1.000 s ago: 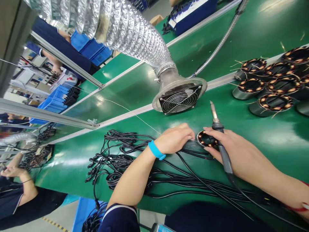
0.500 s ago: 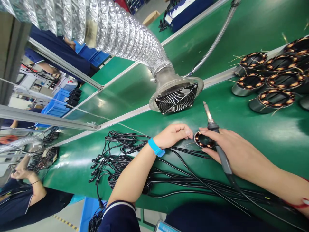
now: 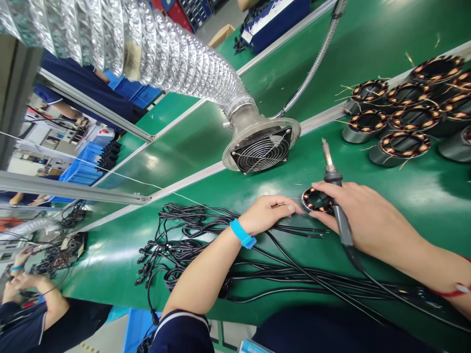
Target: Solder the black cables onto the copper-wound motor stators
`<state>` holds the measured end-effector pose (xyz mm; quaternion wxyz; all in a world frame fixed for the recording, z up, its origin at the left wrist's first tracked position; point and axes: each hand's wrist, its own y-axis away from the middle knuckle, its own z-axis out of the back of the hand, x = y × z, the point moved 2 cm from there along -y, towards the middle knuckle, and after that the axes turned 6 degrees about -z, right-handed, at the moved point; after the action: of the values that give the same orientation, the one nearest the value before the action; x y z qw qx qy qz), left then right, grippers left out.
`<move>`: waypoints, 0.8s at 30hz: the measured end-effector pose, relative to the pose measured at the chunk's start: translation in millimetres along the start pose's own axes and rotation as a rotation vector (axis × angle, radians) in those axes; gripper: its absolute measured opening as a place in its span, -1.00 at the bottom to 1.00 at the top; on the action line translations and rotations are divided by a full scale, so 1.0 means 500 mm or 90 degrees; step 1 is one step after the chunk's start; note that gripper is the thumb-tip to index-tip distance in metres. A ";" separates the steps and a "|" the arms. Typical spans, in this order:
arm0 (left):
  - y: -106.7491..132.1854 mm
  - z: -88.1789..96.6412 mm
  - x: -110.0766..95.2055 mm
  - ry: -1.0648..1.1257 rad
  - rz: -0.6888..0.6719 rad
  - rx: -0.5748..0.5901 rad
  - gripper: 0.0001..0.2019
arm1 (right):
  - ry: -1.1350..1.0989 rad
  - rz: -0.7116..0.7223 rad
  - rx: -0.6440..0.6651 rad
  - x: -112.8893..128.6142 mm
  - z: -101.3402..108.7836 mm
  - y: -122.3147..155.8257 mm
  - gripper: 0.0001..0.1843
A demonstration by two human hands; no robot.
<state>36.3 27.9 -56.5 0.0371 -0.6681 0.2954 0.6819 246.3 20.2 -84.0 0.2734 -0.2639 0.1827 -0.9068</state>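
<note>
In my right hand (image 3: 371,220) are a soldering iron (image 3: 340,215), its tip pointing up and away, and a ring-shaped motor stator (image 3: 307,198) with copper windings. Thumb and fingers reach round the stator while the iron's handle lies across the hand. My left hand (image 3: 270,213), with a blue band at the wrist, is pinched just left of the stator. A thin wire shows at its fingertips; where that wire ends is hard to see. Black cables (image 3: 294,267) lie under and in front of both hands on the green table (image 3: 265,189).
Several wound stators (image 3: 401,147) stand at the right. A fan-fronted fume duct (image 3: 263,149) hangs just beyond my hands, joined to a silver hose (image 3: 176,54). A metal rail (image 3: 191,181) crosses the table. At the left, a co-worker's hands (image 3: 25,282) are near more parts.
My left fingers have shifted slightly right and the stator sits a little further right in my right hand. The view has also moved, so the duct and standing stators appear further left.
</note>
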 end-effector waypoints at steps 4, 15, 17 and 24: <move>0.006 -0.001 0.005 -0.004 0.079 -0.013 -0.71 | -0.010 -0.009 -0.008 0.001 -0.004 0.002 -0.51; 0.009 -0.002 -0.009 0.090 0.085 -0.042 -0.70 | -0.021 0.011 -0.023 0.007 0.000 0.000 -0.53; 0.011 -0.001 -0.011 0.089 0.094 -0.065 -0.61 | -0.023 -0.001 -0.019 0.006 -0.002 0.002 -0.52; -0.002 -0.002 -0.016 0.004 0.017 -0.082 -0.78 | -0.050 0.068 0.000 -0.002 0.006 -0.010 -0.56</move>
<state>38.4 31.1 -49.1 -0.0156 -0.6672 0.2597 0.6979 246.7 24.1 -79.9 0.3287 -0.2894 0.1859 -0.8796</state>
